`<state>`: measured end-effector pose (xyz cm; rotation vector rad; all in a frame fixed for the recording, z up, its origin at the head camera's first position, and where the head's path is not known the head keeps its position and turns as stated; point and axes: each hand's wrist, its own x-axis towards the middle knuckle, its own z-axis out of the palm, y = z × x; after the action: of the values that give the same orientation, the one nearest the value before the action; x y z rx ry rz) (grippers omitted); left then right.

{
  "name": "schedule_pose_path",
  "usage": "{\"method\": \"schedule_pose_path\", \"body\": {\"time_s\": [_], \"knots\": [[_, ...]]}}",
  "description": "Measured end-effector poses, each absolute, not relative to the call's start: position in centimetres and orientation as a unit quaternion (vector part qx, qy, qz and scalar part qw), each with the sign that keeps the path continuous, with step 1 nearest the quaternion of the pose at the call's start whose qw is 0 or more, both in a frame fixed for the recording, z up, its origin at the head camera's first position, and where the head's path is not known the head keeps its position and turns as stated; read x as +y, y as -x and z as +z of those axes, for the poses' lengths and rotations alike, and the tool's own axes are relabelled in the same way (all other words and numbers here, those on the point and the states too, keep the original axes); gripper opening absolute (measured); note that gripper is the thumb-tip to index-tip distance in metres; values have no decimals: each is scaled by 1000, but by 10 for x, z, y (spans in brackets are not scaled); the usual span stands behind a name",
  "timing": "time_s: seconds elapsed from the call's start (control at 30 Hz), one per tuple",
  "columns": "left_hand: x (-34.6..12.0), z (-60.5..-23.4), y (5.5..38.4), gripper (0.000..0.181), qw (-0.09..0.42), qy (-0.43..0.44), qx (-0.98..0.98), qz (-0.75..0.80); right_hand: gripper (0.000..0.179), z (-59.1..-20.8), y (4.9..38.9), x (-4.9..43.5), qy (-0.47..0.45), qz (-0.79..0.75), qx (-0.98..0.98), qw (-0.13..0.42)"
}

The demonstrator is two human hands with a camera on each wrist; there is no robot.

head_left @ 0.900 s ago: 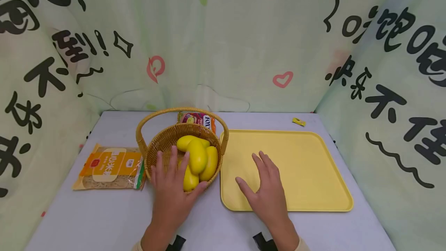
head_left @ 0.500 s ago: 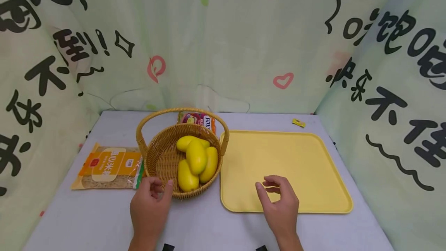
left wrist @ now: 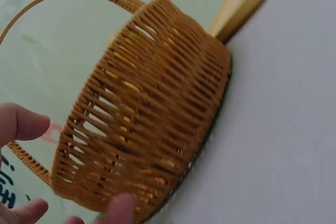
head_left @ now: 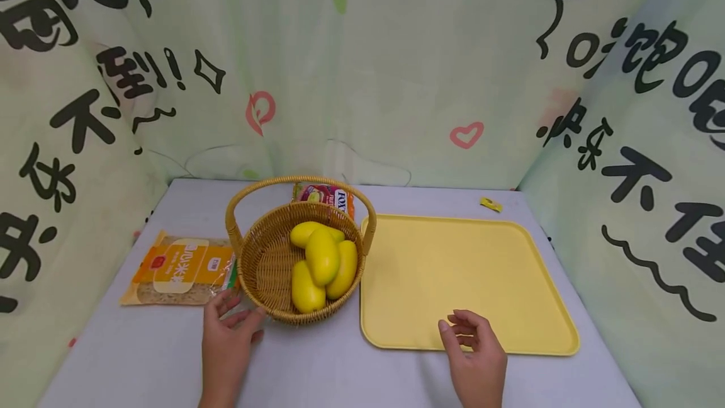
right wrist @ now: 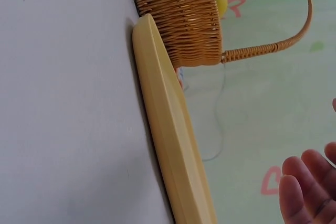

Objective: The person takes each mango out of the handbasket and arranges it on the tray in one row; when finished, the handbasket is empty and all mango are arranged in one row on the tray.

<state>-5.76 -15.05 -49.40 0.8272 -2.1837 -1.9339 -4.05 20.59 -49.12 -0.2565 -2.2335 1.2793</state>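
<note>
Yellow, smooth, mango-shaped fruits point(head_left: 323, 257), four of them in sight, lie heaped in the right part of the round, golden-brown woven basket point(head_left: 303, 318) with its tall arched handle, just left of the flat, pale-yellow rectangular tray point(head_left: 453, 269). About a second ago the left hand point(head_left: 226, 339) was spread over the basket's near side, its thumb beside the fruit; now it has drawn back to the near left of the rim, between the basket and the orange-and-clear plastic bag of grain point(head_left: 184, 272), fingers loosely bent around nothing (whether its thumb brushes the weave, I cannot tell). The right hand point(head_left: 476, 351) has likewise pulled back, from above the tray's left part to its near edge, fingers relaxed and holding nothing. Basket, fruit and tray look unmoved, so I judge both hands are free and the fruit is, for now, left to rest there.
</note>
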Motion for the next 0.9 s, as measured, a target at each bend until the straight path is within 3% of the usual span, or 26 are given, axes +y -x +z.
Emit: {"method": "schedule_pose_path", "body": {"time_s": [0.17, 0.33, 0.63, 0.9], "knots": [[-153, -491, 63, 100, 4, -248, -622, -743, 27, -492, 39, 210, 106, 473, -830, 276], [-151, -492, 66, 102, -10, -214, -574, -790, 29, -489, 38, 210, 109, 496, -825, 250], [-145, -498, 67, 99, -1, -208, -590, -780, 71, -475, 52, 206, 90, 519, -848, 57], [-142, -502, 68, 99, 3, -213, -587, -781, 85, -459, 81, 182, 3, 534, -845, -25]]}}
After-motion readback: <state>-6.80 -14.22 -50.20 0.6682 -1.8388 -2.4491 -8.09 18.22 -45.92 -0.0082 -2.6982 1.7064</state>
